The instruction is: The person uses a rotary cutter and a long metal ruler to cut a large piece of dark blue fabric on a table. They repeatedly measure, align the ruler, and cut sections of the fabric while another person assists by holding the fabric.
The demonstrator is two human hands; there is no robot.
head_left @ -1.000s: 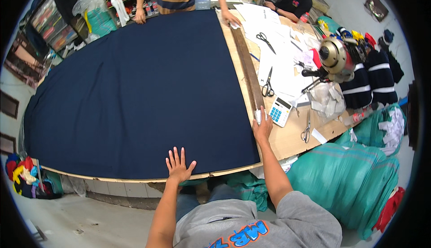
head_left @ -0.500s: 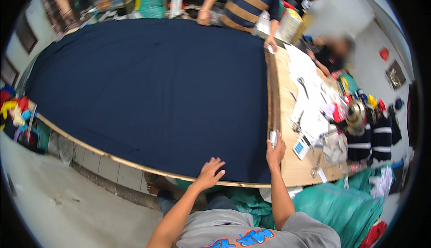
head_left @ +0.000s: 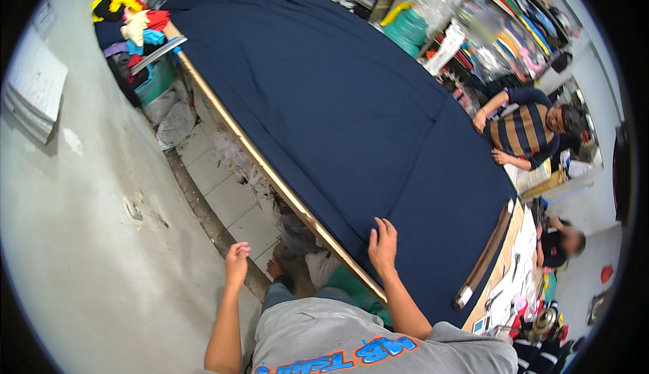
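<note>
A long sheet of dark navy fabric (head_left: 338, 103) covers most of the table, with soft creases running across it. My right hand (head_left: 383, 247) lies on the fabric by the near edge, fingers stretched out, holding nothing. Off the table, my left hand (head_left: 236, 262) hangs in the air over the floor, its fingers loosely bent and apart, with nothing visible in it. A brown wooden bar (head_left: 488, 252) with pale wrapped ends rests on the fabric near its right end, away from both my hands. Across the table, a co-worker in a striped top has both hands (head_left: 500, 157) at the far edge.
The pale wooden table edge (head_left: 260, 166) runs diagonally in front of me. A metal rail (head_left: 159, 55) and colourful cloth scraps (head_left: 125, 2) are at the far left corner. White paper (head_left: 517, 259) lies at the right end, where another person sits. A wall (head_left: 88, 239) stands at left.
The view has swung left. My right hand has let go of the bar and moved onto the fabric; my left hand has left the fabric. The co-worker's hand has come off the bar.
</note>
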